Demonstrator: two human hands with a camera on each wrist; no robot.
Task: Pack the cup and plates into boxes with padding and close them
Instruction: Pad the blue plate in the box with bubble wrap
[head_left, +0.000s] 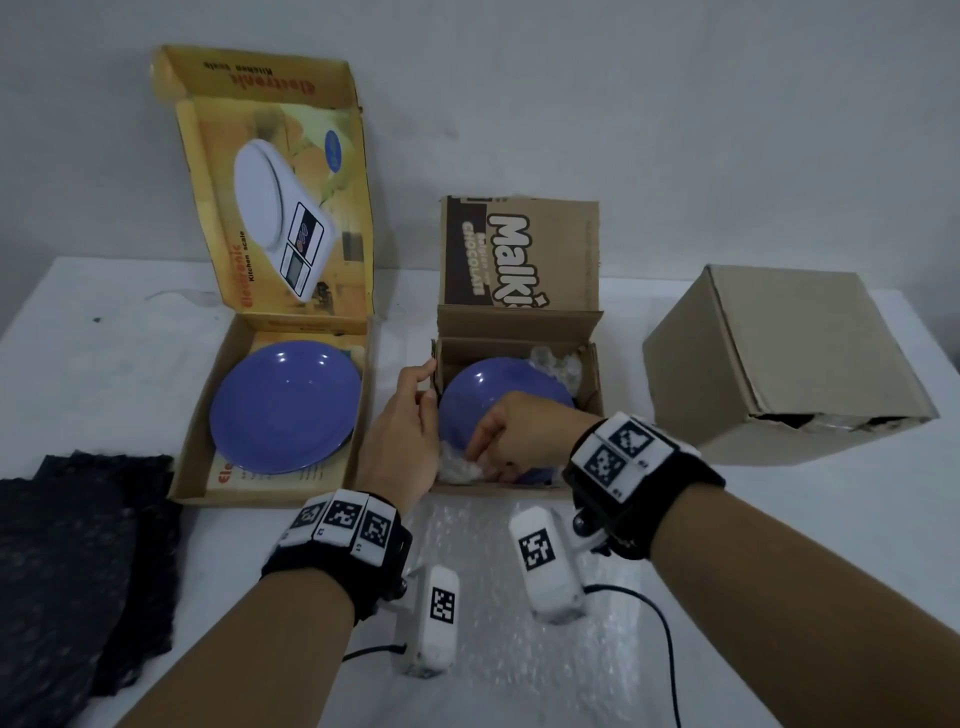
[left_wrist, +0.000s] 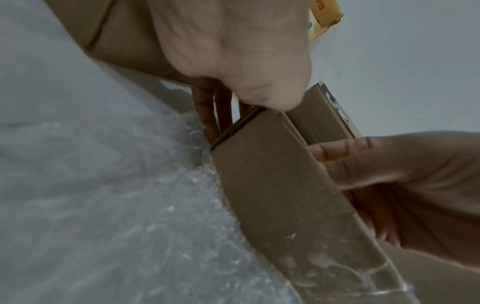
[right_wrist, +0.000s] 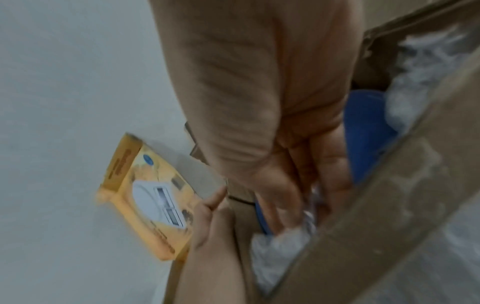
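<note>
Padding goes in beside the plate!
Right hand pinches soft bubble wrap in the brown box; left hand grips its wall. Blue plate looks slick and breakable, so hold its rim.

The open brown cardboard box in the middle is crowded: a blue round plate fills most of its floor, crumpled clear bubble wrap takes the far right corner, and the right hand and left hand block its near left corner and left wall. Its raised lid bars entry from behind. A narrow strip of white table separates it from the open yellow scale box. More table lies free before the closed plain cardboard box at right.
</note>
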